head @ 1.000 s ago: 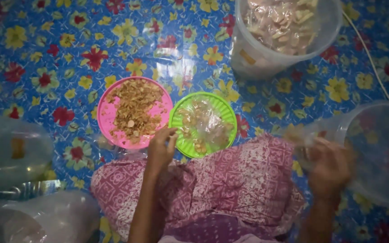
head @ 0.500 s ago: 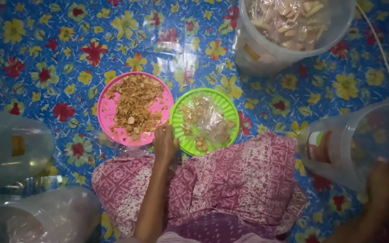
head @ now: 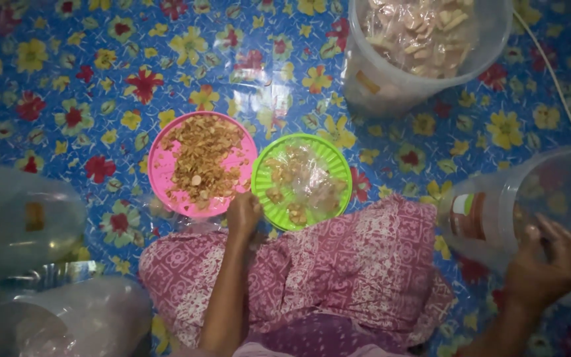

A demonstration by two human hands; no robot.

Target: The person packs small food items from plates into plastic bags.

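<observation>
My left hand point(head: 242, 215) rests with curled fingers at the gap between a pink plate point(head: 165, 173) heaped with brown fried bits and a green plate point(head: 329, 157) holding pale crumbly pieces under clear plastic. Whether it pinches anything is not visible. My right hand point(head: 542, 264) grips the rim of a large clear plastic jar point(head: 497, 205) tilted on its side at the right, its mouth toward the hand. A pink patterned cloth point(head: 338, 271) covers my lap below the plates.
A clear plastic tub point(head: 391, 79) of tan crackers stands at the top right. Another clear container point(head: 21, 218) lies at the left, with crumpled clear bags point(head: 61, 324) below it. A blue floral mat point(head: 87, 79) covers the floor. A thin cord point(head: 553, 73) runs along the right.
My right hand moved from the lap's right edge out to the tilted jar and took hold of its rim. The left hand stayed by the plates.
</observation>
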